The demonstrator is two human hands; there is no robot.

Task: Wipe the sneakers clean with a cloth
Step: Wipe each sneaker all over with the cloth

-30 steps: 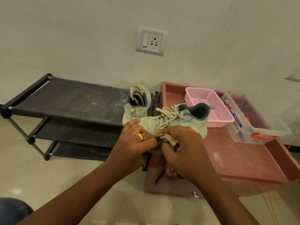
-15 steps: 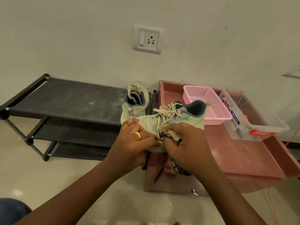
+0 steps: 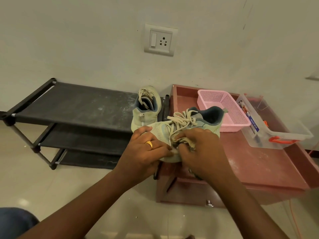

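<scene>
A pale green sneaker [image 3: 198, 124] with beige laces is held in the air over the left edge of the reddish cabinet. My left hand [image 3: 144, 152], wearing a gold ring, grips its toe end. My right hand [image 3: 201, 152] presses a bunched beige and dark cloth [image 3: 185, 143] against the sneaker's side near the laces; most of the cloth is hidden in the fist. The second sneaker [image 3: 145, 109] stands on the right end of the black shoe rack's top shelf, toe pointing away from me.
The black three-shelf rack [image 3: 72, 107] stands left against the wall. The low reddish cabinet [image 3: 255, 163] holds a pink mesh basket [image 3: 222, 107] and a clear plastic box [image 3: 271, 130] with orange latches. A wall socket [image 3: 159, 40] is above. An orange cord runs at the right.
The sneaker and both hands have shifted slightly upward and to the right. The right hand with the cloth has slid along the shoe's side near the laces.
</scene>
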